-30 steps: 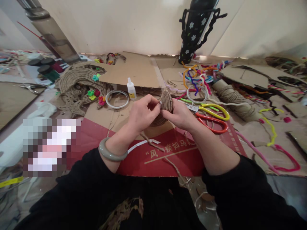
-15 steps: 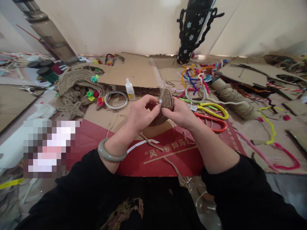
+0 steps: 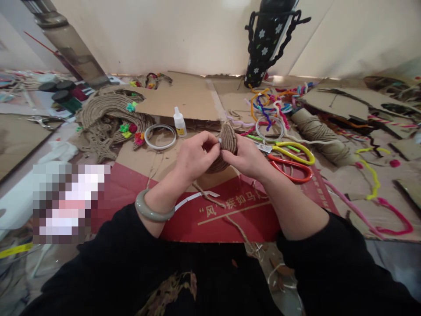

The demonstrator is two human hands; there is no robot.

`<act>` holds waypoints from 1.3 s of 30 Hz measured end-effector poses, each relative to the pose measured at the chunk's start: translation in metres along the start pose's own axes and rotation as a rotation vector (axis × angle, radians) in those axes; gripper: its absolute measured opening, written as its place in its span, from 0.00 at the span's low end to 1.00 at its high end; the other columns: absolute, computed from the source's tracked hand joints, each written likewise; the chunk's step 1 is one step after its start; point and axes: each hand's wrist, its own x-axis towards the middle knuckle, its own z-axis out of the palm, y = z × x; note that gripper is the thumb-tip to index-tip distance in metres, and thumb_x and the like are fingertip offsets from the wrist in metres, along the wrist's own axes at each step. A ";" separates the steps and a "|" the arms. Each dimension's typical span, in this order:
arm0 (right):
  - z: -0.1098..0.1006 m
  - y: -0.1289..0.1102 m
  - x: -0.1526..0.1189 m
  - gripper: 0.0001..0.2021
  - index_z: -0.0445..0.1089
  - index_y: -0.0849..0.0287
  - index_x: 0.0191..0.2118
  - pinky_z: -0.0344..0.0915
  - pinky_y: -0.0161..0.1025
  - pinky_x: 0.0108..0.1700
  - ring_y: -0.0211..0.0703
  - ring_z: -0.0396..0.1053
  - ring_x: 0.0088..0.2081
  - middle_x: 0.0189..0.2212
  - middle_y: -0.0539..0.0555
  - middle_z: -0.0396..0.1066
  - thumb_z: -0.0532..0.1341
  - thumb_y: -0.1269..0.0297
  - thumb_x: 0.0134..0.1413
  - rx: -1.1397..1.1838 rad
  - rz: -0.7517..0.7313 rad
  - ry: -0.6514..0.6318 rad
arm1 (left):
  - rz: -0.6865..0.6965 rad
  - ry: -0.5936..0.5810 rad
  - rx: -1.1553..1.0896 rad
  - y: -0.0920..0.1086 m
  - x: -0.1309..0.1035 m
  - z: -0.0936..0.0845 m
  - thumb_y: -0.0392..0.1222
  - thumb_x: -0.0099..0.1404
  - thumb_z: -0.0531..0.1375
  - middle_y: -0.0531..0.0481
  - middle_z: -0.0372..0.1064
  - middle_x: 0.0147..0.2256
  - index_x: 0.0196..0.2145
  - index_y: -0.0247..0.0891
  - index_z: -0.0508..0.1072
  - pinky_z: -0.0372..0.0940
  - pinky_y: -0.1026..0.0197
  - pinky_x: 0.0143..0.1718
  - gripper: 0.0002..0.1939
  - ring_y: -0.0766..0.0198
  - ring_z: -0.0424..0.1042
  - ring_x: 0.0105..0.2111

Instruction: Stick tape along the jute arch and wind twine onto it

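Between my two hands is a curved piece wrapped in rows of brown twine [image 3: 229, 139], its pointed end upward. My left hand [image 3: 198, 156], with a grey-green bangle [image 3: 154, 210] on its wrist, pinches the piece from the left side. My right hand [image 3: 250, 154] grips it from the right, thumb on the wrapped rows. Part of the piece's lower curve is hidden behind my fingers. A loose length of twine [image 3: 235, 226] trails below over a red printed cardboard sheet [image 3: 131, 188]. Scissors with yellow and red handles [image 3: 291, 161] lie just right of my right hand.
A small white glue bottle [image 3: 179, 122] stands beyond my left hand, beside a clear tape ring [image 3: 160, 136]. A twine spool [image 3: 324, 138] lies at right, near coloured pipe cleaners [image 3: 268, 103]. A black flowered tumbler [image 3: 265, 44] and a grey bottle [image 3: 70, 48] stand behind.
The whole view has shifted very slightly. Both hands keep their hold on the twine-wrapped piece, with only tiny finger movement.
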 end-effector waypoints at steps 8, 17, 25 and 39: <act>-0.002 0.001 0.000 0.08 0.63 0.56 0.33 0.65 0.43 0.36 0.45 0.67 0.32 0.30 0.54 0.72 0.56 0.61 0.44 0.019 -0.015 -0.007 | 0.024 0.013 -0.042 0.000 0.000 0.001 0.38 0.57 0.59 0.55 0.74 0.24 0.26 0.38 0.72 0.62 0.66 0.27 0.03 0.70 0.68 0.24; -0.001 0.002 0.000 0.11 0.64 0.57 0.34 0.65 0.44 0.36 0.46 0.68 0.32 0.30 0.54 0.71 0.56 0.58 0.44 0.073 0.007 0.010 | 0.058 0.013 -0.123 0.000 0.002 -0.001 0.36 0.56 0.60 0.55 0.74 0.25 0.29 0.38 0.72 0.63 0.68 0.26 0.01 0.70 0.70 0.24; 0.000 -0.002 0.000 0.07 0.61 0.55 0.32 0.64 0.43 0.34 0.45 0.66 0.30 0.28 0.55 0.71 0.55 0.61 0.44 -0.057 -0.057 0.037 | -0.028 0.033 -0.058 0.000 -0.001 0.000 0.38 0.57 0.61 0.53 0.77 0.26 0.29 0.38 0.75 0.66 0.65 0.30 0.03 0.68 0.72 0.25; -0.002 0.003 0.002 0.11 0.63 0.56 0.34 0.64 0.44 0.37 0.46 0.67 0.32 0.30 0.54 0.71 0.56 0.57 0.44 0.065 0.012 0.045 | 0.020 0.045 -0.081 0.003 0.001 -0.002 0.39 0.59 0.62 0.54 0.75 0.26 0.30 0.38 0.75 0.64 0.67 0.27 0.03 0.70 0.70 0.24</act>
